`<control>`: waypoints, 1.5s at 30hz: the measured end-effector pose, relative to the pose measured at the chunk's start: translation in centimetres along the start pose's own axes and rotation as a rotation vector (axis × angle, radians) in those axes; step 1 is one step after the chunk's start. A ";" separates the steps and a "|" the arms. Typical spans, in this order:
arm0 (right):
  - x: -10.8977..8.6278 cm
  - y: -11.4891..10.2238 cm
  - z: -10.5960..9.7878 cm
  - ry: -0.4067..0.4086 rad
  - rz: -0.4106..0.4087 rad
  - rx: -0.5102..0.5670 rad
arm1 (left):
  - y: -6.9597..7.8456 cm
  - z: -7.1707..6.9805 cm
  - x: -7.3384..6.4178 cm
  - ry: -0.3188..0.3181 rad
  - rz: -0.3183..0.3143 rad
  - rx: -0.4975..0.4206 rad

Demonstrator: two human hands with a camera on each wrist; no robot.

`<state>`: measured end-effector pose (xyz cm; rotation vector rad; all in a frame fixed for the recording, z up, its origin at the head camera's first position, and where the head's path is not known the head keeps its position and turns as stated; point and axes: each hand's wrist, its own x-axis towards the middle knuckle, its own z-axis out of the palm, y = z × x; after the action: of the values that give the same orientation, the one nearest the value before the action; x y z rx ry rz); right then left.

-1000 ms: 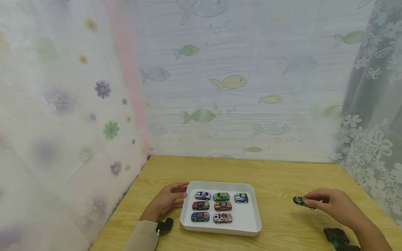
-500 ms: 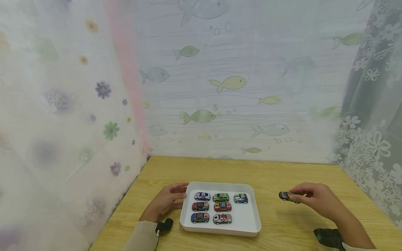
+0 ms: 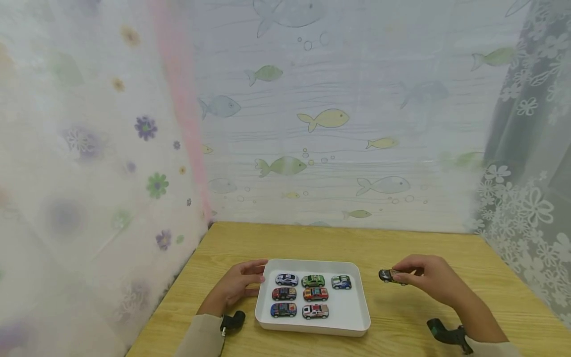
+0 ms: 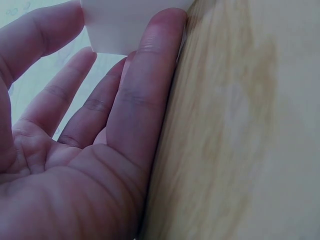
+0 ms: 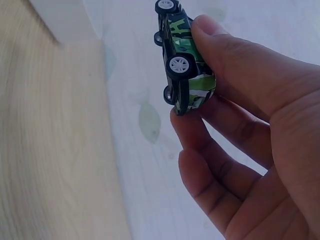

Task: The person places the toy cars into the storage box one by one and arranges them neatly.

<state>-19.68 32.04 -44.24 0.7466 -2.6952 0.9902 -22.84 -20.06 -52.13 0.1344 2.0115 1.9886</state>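
My right hand (image 3: pixel 433 278) pinches a small toy car (image 3: pixel 386 276) between thumb and fingers, above the table just right of the white tray (image 3: pixel 349 313). In the right wrist view the toy car (image 5: pixel 186 55) is black with green camouflage patterning and pale wheel hubs. The left hand (image 3: pixel 238 283) rests at the tray's left wall. Seen from the left wrist, its fingers (image 4: pixel 142 90) are nearly straight and touch the white wall, low along the tabletop. Several toy cars sit in rows inside the tray, among them a green one (image 3: pixel 313 281) and a white-and-blue one (image 3: pixel 341 282).
The wooden table (image 3: pixel 401 245) runs back to a fish-print curtain (image 3: pixel 330 148). A flowered curtain (image 3: pixel 111 198) hangs along the left, a lacy one (image 3: pixel 535 198) at the right. In the tray, bare floor shows at the front right, below the white-and-blue car.
My right hand has moved left with the toy car, from the table's right side to close beside the tray. The left hand and the tray are almost unmoved.
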 end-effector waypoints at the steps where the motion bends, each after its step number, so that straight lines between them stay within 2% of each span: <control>1: 0.2 -0.1 0.1 0.002 -0.006 -0.004 | 0.0 0.0 0.0 0.001 -0.001 -0.001; 23: 3.4 -2.3 3.1 -0.004 -0.094 0.025 | 0.1 0.1 -0.1 0.010 -0.005 -0.003; 36: 3.9 -3.1 5.2 -0.060 -0.089 0.081 | -0.1 0.3 0.0 0.005 -0.006 -0.006; 45: 4.3 -3.6 6.9 -0.068 -0.095 0.062 | -0.1 0.1 0.0 0.005 -0.005 -0.010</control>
<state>-21.45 23.50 -46.10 0.9270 -2.6677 1.0484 -22.77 -20.02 -52.19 0.1221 2.0020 1.9975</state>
